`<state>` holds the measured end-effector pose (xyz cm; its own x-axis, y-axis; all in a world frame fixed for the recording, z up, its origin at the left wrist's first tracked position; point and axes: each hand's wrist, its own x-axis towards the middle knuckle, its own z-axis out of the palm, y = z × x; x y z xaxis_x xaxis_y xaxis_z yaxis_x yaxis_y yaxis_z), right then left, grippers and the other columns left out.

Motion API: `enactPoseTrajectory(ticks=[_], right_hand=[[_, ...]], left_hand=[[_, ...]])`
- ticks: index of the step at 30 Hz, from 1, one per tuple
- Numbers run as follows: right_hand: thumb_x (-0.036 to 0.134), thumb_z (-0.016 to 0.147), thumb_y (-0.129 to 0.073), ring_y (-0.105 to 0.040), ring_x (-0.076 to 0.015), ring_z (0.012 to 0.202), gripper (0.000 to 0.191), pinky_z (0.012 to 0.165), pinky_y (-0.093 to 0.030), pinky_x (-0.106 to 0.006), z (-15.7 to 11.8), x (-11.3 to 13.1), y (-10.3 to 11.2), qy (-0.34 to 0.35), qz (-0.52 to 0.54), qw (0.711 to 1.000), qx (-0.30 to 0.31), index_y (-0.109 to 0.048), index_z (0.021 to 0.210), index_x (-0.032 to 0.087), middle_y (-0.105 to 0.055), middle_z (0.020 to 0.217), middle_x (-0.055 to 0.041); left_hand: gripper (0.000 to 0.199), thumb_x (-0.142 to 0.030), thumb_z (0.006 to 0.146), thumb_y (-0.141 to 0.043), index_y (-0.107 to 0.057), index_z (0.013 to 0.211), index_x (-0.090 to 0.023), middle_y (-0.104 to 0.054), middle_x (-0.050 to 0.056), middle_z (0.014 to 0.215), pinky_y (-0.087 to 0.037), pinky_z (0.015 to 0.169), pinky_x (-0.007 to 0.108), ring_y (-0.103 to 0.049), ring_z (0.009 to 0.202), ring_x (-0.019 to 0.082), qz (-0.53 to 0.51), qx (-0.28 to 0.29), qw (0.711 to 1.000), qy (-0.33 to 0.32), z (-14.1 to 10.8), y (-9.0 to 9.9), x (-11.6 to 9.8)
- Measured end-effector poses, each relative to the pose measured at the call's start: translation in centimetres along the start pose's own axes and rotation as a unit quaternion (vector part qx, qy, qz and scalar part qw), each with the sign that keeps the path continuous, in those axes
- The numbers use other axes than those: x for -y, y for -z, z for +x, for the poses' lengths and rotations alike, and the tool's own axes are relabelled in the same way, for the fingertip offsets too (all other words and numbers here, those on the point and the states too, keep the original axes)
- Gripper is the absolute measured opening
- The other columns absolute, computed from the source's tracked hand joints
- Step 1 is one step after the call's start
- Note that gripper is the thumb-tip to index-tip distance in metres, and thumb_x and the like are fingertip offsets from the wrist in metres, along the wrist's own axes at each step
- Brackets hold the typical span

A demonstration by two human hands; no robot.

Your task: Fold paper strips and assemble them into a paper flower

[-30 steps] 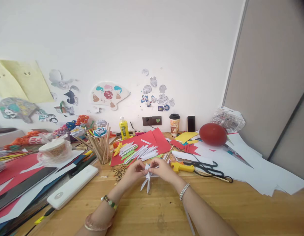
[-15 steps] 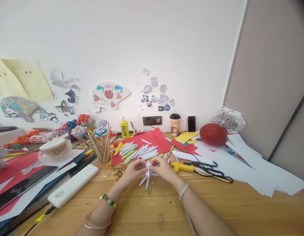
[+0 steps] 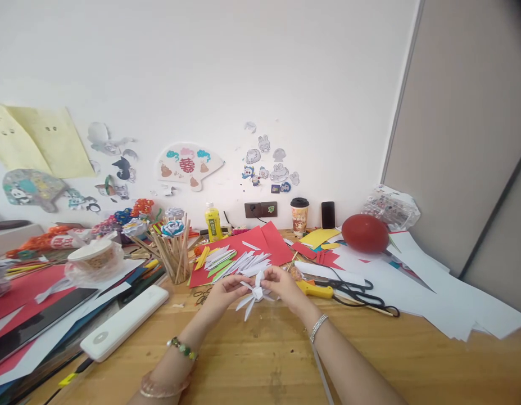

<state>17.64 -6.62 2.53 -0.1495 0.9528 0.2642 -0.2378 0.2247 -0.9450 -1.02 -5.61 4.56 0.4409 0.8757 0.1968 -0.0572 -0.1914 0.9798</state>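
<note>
Between my two hands, just above the table, is a white folded-paper piece (image 3: 257, 293) with several pointed petals spread around its middle. My left hand (image 3: 230, 289) pinches its left side between thumb and fingers. The fingers of my right hand (image 3: 281, 284) close on its upper right part. Behind it, folded white paper strips (image 3: 243, 263) lie in a row on red paper sheets (image 3: 260, 239), with green and yellow strips beside them. A yellow glue gun (image 3: 317, 289) lies just right of my right hand.
Left stands a holder of wooden sticks (image 3: 178, 259); nearer lies a white oblong device (image 3: 125, 320) with a cable. A yellow bottle (image 3: 212, 222), lidded paper cup (image 3: 299, 216), phone (image 3: 328, 215) and red balloon (image 3: 365, 233) line the back. White paper sheets (image 3: 412, 287) cover the right.
The paper piece has been turned, so its petals now fan out more and its centre faces me. My left hand has shifted slightly left, and my right hand a little right.
</note>
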Motion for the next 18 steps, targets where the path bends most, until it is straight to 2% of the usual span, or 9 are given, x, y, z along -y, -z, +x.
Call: enactPoseTrajectory(ticks=[5,9,14,16,18], right_hand=[[0.038,0.057,-0.075,-0.056,-0.0146,0.073,0.032,0.071,-0.043,-0.028,-0.27,0.51,-0.28,-0.004,-0.008,1.000,0.030,-0.057,0.074,0.018,-0.059,0.075,0.0009],[0.040,0.059,-0.073,-0.056,-0.0148,0.073,0.033,0.071,-0.043,-0.029,-0.43,0.80,-0.44,-0.003,-0.032,0.998,0.046,-0.057,0.076,0.017,-0.059,0.075,0.0004],[0.039,0.058,-0.074,-0.054,-0.0125,0.066,0.032,0.066,-0.042,-0.026,-0.56,0.57,-0.65,-0.017,-0.067,0.996,0.057,-0.054,0.071,0.017,-0.057,0.069,0.0027],[0.038,0.058,-0.074,-0.055,-0.0127,0.065,0.032,0.065,-0.043,-0.027,-0.69,0.51,-0.83,-0.027,-0.060,0.995,0.078,-0.053,0.071,0.017,-0.057,0.069,0.0028],[0.036,0.058,-0.073,-0.056,-0.0134,0.066,0.031,0.066,-0.043,-0.027,-0.84,0.56,-1.02,-0.032,-0.061,0.993,0.098,-0.053,0.072,0.017,-0.058,0.070,0.0020]], left_hand=[[0.021,-0.030,0.062,-0.074,-0.068,0.077,-0.016,-0.071,0.003,0.081,-0.049,0.079,0.034,-0.064,0.080,0.020,-0.001,-0.020,1.000,0.004,-0.06,-0.03,-0.02],[0.022,-0.030,0.061,-0.075,-0.068,0.076,-0.016,-0.070,0.003,0.081,-0.049,0.078,0.032,-0.063,0.079,0.019,-0.005,-0.005,1.000,-0.002,-0.22,-0.10,-0.15],[0.034,-0.044,0.077,-0.058,-0.064,0.093,-0.015,-0.067,0.005,0.075,-0.050,0.071,0.033,-0.063,0.071,0.018,-0.069,0.030,0.997,0.031,-0.37,-0.33,0.01],[0.037,-0.042,0.075,-0.061,-0.061,0.100,-0.016,-0.067,0.005,0.078,-0.050,0.066,0.032,-0.063,0.068,0.017,-0.077,0.029,0.995,0.057,-0.33,-0.32,0.23],[0.040,-0.037,0.068,-0.070,-0.061,0.100,-0.015,-0.068,0.005,0.080,-0.049,0.065,0.030,-0.063,0.066,0.017,-0.048,0.041,0.995,0.079,-0.25,-0.22,0.45]])
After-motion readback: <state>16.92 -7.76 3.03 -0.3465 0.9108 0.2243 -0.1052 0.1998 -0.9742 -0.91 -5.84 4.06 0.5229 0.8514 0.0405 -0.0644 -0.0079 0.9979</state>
